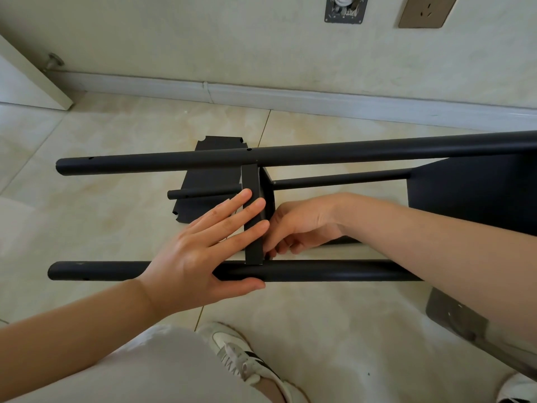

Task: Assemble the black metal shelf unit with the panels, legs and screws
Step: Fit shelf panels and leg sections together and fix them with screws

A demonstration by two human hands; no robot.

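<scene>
From my feed, far left is a white door (pixel 27 82) edge with a stopper (pixel 55 61) on the wall behind it. On the tiled floor (pixel 101 216) the shelf unit lies on its side: the near leg (pixel 96 270) and the far leg (pixel 162 161) both run left to right as thick black tubes, with a thinner lower leg (pixel 200 193) showing between them.

My left hand (pixel 200 251) lies flat — fingers straight and spread, their tips pressing against the left face of the middle panel (pixel 252 213), thumb tucked along the underside of the near leg. I see it holding nothing in a curl.

A loose panel (pixel 212 175) rests flat on the floor beyond the hands, partly hidden by the far leg.

The middle panel stands edge-on between the two thick legs, touching both. Just right of it, my right hand (pixel 299 225) has its fingers curled down at the panel's lower corner where it meets the near leg (I cannot tell whether they pinch a screw or only touch the metal).

Further right, the end panel (pixel 470 196) is joined to the far leg. Below — a white sneaker (pixel 247 359), and a dark sleeve (pixel 459 318) at the right edge. High on the wall, a socket (pixel 425 10).
</scene>
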